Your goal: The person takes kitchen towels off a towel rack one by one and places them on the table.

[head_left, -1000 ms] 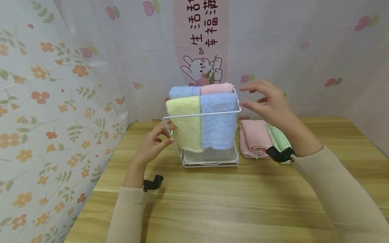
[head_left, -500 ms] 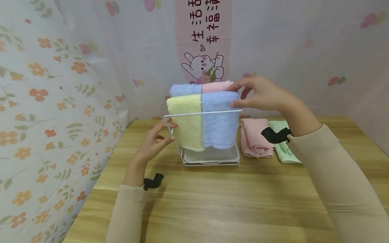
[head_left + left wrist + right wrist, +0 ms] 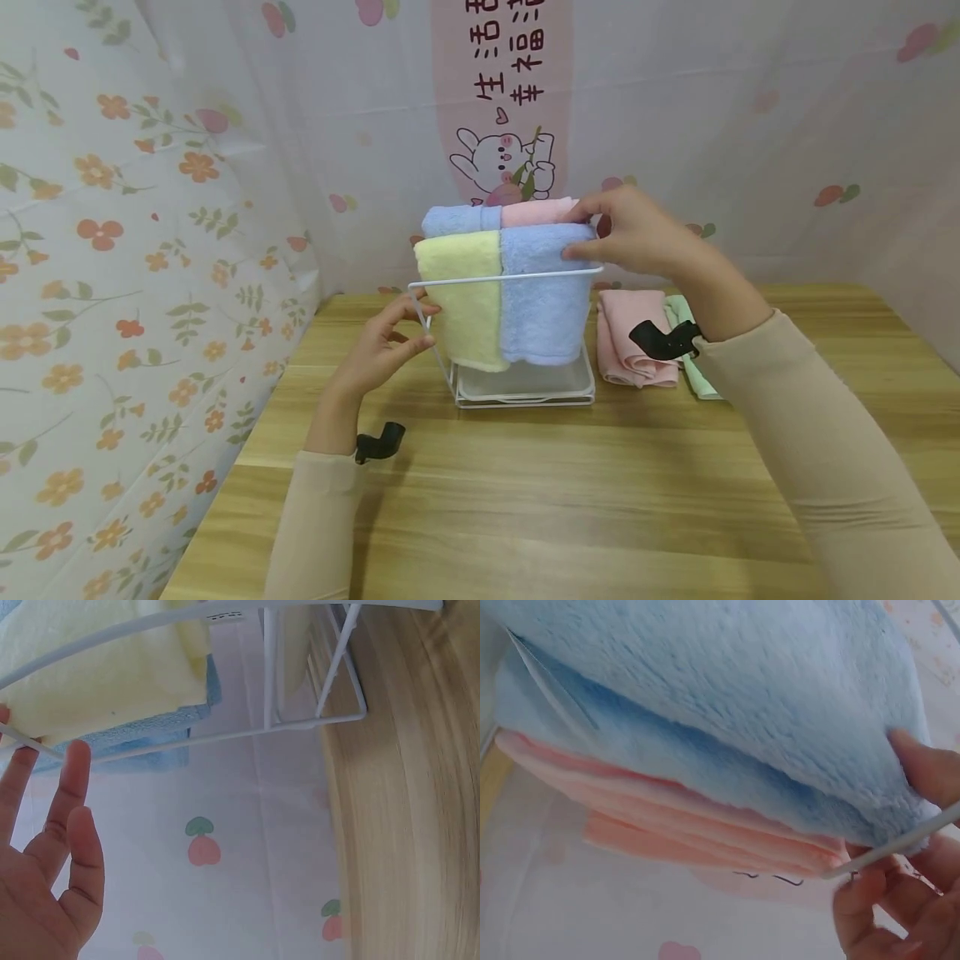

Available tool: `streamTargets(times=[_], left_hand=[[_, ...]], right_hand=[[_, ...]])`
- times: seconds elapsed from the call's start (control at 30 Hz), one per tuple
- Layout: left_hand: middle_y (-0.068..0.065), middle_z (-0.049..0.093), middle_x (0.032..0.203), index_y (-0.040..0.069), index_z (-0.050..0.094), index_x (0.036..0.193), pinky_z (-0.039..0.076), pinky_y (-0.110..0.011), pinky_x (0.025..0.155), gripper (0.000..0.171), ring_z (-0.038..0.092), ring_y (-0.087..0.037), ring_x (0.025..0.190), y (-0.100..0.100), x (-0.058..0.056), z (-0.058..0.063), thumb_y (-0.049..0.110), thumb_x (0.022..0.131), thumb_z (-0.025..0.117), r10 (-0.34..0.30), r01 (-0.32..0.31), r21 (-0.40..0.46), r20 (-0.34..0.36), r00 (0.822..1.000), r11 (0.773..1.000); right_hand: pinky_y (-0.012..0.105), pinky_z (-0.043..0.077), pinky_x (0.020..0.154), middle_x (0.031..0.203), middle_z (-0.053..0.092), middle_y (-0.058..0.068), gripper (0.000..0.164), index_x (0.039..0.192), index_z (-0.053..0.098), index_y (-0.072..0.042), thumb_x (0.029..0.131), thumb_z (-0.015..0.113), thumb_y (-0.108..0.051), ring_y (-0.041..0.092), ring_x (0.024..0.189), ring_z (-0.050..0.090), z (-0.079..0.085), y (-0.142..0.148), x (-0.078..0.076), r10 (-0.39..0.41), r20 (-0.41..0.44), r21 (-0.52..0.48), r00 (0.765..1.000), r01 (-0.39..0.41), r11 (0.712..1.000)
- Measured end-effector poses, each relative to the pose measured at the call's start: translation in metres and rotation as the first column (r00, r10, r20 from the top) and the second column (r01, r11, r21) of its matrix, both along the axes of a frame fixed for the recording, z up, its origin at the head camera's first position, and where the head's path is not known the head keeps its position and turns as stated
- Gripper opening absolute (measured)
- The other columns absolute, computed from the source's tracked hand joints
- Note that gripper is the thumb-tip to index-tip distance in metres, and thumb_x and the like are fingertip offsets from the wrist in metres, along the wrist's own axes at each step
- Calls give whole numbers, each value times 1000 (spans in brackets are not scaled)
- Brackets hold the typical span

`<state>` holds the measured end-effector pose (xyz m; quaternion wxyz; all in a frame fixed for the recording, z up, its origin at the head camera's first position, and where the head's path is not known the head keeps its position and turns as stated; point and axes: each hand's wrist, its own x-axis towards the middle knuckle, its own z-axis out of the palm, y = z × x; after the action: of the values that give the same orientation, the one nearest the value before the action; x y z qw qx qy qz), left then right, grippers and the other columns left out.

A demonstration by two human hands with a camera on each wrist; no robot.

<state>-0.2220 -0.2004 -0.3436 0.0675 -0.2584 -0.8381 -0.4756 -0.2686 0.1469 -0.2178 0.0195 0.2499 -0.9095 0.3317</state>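
A white wire rack (image 3: 480, 281) stands on the table, with folded towels in its raised part. In front are a yellow towel (image 3: 459, 312) and a fluffy blue towel (image 3: 547, 321); behind them show another blue towel (image 3: 456, 220) and a pink towel (image 3: 534, 213). My right hand (image 3: 641, 233) pinches the front blue towel at its upper right corner, thumb on the near face and fingers behind, beside the rack's wire. At the rack's left side, my left hand (image 3: 378, 354) touches the wire with fairly straight fingers, close to the yellow towel.
Right of the rack lie a folded pink cloth (image 3: 630, 333) and a green cloth (image 3: 701, 385), partly hidden by my right wrist. A pale tray (image 3: 525, 383) sits in the rack's base. Printed curtains (image 3: 360, 167) hang behind and left of the wooden table (image 3: 487, 500).
My right hand has moved left and slightly up from beside the rack onto the front blue towel and taken hold of its corner. My left hand has stayed at the rack's left side.
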Motion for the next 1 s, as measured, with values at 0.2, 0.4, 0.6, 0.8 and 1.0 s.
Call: streamTargets(times=[0.2,0.4,0.6,0.8,1.0], left_hand=[[-12,51,146,4,63,111,50,-38,77,21,55,-12,108,-1,0,2,3,91,69,-4,4,-7,-4,1000,1000],[-11,49,149,5,62,105,50,-41,77,17,55,-15,105,-1,-1,4,4,90,70,0,0,-16,0,1000,1000],[-14,60,136,6,58,96,50,-36,75,13,50,-22,126,1,-2,5,4,90,70,3,-3,-9,3,1000,1000],[-17,62,132,5,57,92,50,-30,71,13,40,-29,141,1,-3,3,2,90,70,-1,1,6,-3,1000,1000],[-16,63,132,4,55,87,50,-39,72,16,39,-29,143,2,-3,4,3,90,71,8,-8,15,1,1000,1000]], right_hand=[[31,32,66,91,60,11,19,103,74,-4,86,76,-13,25,84,41,-11,-1,3,-57,-93,-94,994,48,994],[30,36,73,102,67,14,18,103,74,-1,87,75,-8,27,92,46,-15,-4,8,-87,-143,-153,986,64,986],[26,42,77,102,71,13,14,99,74,0,85,76,-3,23,93,54,-21,-3,8,-63,-295,-144,953,21,989],[19,47,82,103,69,13,13,96,71,2,84,75,2,22,97,57,-25,-1,5,-29,-407,-170,913,-45,984],[14,51,88,100,67,1,14,97,71,1,83,72,4,5,95,56,-31,1,1,-31,-367,-308,930,-90,947]])
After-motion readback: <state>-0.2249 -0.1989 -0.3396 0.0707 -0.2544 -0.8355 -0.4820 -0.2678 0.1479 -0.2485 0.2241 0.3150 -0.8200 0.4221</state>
